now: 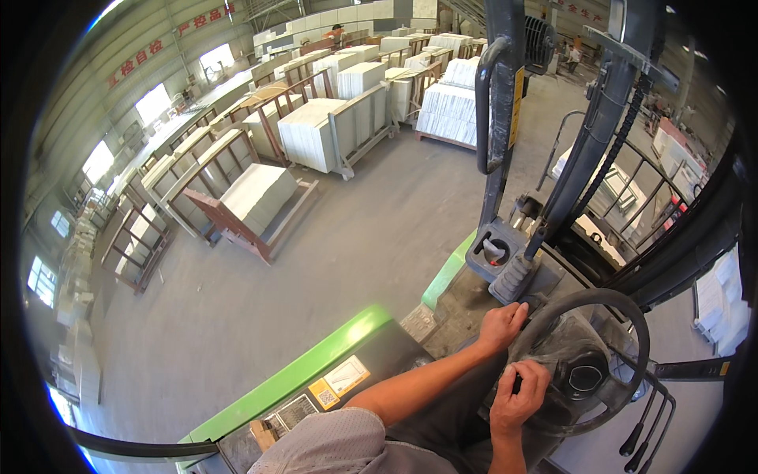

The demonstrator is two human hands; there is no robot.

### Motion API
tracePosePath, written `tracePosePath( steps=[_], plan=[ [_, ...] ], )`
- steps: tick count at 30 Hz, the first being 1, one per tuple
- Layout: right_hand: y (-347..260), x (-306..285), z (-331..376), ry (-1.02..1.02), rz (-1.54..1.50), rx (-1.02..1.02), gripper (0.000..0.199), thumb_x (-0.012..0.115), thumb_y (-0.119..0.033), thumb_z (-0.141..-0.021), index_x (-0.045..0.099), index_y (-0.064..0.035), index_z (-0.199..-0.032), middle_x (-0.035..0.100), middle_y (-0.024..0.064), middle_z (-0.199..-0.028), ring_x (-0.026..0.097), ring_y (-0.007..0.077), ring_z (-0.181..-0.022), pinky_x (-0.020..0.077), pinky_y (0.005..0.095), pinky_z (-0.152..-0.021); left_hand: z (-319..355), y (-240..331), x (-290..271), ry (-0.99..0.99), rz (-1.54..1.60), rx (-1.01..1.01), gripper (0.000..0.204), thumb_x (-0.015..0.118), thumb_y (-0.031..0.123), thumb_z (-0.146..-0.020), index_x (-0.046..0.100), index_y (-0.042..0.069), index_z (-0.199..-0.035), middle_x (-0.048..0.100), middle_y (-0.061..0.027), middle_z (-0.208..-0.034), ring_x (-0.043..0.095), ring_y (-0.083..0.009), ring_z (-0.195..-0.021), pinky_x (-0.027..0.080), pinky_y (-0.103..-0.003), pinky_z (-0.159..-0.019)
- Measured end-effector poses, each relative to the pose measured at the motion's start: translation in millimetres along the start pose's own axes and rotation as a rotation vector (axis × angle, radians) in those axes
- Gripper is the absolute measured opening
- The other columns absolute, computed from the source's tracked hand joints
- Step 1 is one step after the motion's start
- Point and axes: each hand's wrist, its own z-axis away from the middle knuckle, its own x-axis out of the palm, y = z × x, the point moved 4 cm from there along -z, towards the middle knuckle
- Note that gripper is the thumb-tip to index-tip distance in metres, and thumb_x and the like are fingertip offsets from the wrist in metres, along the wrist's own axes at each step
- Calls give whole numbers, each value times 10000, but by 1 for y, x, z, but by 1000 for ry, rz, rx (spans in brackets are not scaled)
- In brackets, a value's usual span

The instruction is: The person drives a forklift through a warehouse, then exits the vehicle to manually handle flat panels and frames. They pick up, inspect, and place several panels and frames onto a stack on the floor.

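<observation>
I sit at the controls of a forklift with a black steering wheel [641, 336] in front of me. My right hand [521, 397] is closed around a small black knob [517, 384] at the wheel's left side. Farther forward, my left hand [502, 326] is closed just outside the wheel's far left rim. Its fingertips meet a dark part beside the column, and what they hold is hidden. Right of the wheel stand thin black control levers [634, 436] with dark knobs. A grey cup-holder tray [495, 251] sits ahead of my left hand.
The forklift's mast [592, 142] rises ahead on the right. A green body panel [316, 355] runs along my left. Pale stone slabs [312, 130] stand on racks across the hall, with a brown-framed rack [237, 225] nearest. Grey floor [347, 245] lies between. A person [335, 33] is far back.
</observation>
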Motion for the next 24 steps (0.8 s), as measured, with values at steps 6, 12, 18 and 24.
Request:
tracePosePath(
  steps=[6,12,18,24],
  plan=[
    [-3,-4,5,21,3,-3,99,673,21,-818,606,-13,-882,590,111,-920,566,324,-857,464,439,-775,6,2,-2,-36,-2,-9,406,552,337,-989,593,-6,-775,566,-256,-701,539,-466,-648,421,-479,-562],
    [-3,-6,8,21,-9,13,102,674,25,-819,608,-13,-886,597,110,-920,571,320,-855,468,436,-777,10,5,-4,-31,-7,-18,416,545,349,-993,601,4,-767,572,-241,-682,552,-434,-608,424,-467,-551],
    [-4,-10,9,17,-16,18,103,667,33,-823,607,-11,-894,602,110,-924,575,315,-857,471,431,-775,13,11,-3,-26,5,-5,414,547,347,-992,603,10,-759,574,-236,-679,557,-420,-594,423,-466,-547],
    [-5,-21,8,-4,-5,15,93,659,30,-834,602,-6,-896,598,114,-925,571,317,-859,470,434,-775,18,21,0,1,-13,21,387,546,323,-991,573,36,-731,570,-227,-667,585,-452,-668,426,-523,-565]
  ],
)
